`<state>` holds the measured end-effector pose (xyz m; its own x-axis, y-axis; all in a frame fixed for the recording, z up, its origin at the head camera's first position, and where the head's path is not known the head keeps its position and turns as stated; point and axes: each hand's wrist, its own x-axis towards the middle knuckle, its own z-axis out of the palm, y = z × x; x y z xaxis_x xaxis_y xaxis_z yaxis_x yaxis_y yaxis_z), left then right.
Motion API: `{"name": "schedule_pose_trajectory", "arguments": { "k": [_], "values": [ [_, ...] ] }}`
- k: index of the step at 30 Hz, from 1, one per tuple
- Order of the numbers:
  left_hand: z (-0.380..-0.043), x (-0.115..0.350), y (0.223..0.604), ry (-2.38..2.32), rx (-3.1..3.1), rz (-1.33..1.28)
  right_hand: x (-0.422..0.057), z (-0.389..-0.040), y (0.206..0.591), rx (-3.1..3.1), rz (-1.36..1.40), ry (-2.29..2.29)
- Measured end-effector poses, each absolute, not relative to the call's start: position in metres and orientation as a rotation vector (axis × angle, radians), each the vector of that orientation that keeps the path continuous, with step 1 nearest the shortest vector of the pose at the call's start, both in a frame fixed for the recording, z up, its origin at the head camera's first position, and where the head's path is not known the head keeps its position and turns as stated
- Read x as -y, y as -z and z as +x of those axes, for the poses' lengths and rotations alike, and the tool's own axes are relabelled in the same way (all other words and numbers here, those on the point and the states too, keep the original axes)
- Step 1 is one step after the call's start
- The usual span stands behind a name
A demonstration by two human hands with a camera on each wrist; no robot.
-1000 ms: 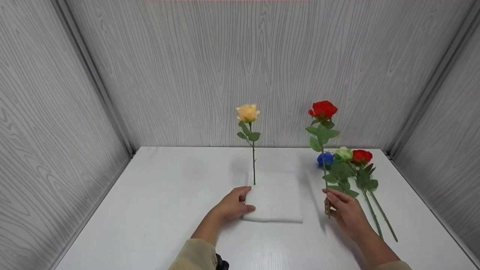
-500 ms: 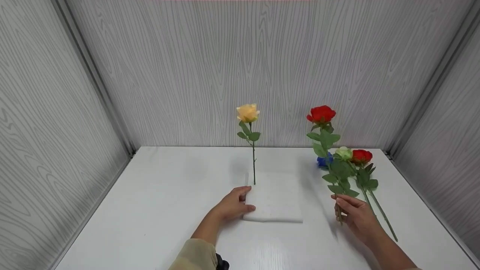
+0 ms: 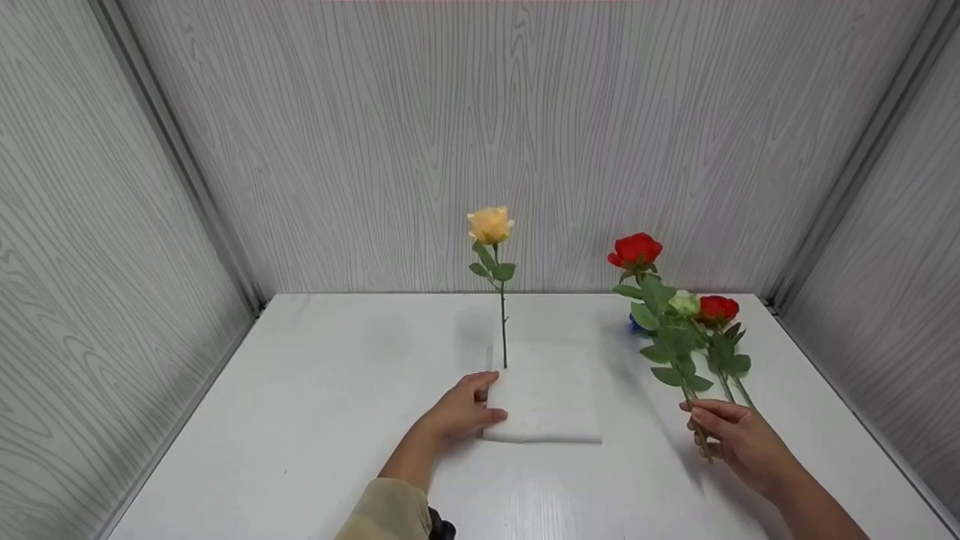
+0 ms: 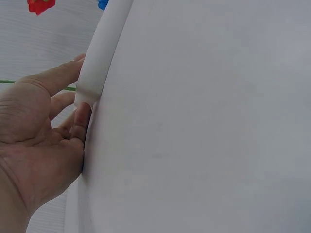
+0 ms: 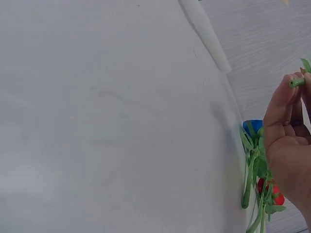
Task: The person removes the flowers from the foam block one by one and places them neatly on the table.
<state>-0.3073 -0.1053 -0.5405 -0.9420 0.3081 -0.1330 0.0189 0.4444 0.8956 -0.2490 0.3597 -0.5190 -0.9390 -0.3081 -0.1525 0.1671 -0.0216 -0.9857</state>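
Note:
My left hand [image 3: 463,409] holds the left side of a flat white slab [image 3: 551,405]. In the left wrist view, the thumb and fingers lie about the slab's end [image 4: 92,82]. A yellow rose [image 3: 491,225] stands upright at the slab's far left part, its stem end down at the slab. My right hand [image 3: 739,442] pinches the lower stem of a red rose [image 3: 636,250], which leans left with its bloom up and away. From the right wrist view, the cut stem end [image 5: 297,82] pokes out between thumb and fingers.
On the white table [image 3: 315,405], right of the slab, lie another red rose [image 3: 718,308], a pale green rose [image 3: 684,303] and a blue rose [image 3: 634,324], partly hidden behind the held rose's leaves. Grey wood-grain panels [image 3: 375,150] enclose the table's back and sides.
My right hand has moved right and nearer to me with the red rose, whose bloom has sunk and tilted further left. My left hand and the yellow rose stay in place.

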Motion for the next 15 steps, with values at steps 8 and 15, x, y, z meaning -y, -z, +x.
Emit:
{"name": "schedule_pose_trajectory", "arguments": {
  "k": [8, 15],
  "values": [
    [-0.309, 0.106, 0.54, -1.466, -2.438, 0.303, -0.372, -0.243, 0.525, -1.976, -0.097, 1.881],
    [-0.307, 0.105, 0.543, -1.499, -2.426, 0.268, -0.37, -0.241, 0.53, -2.056, -0.077, 1.746]
  ]
}}
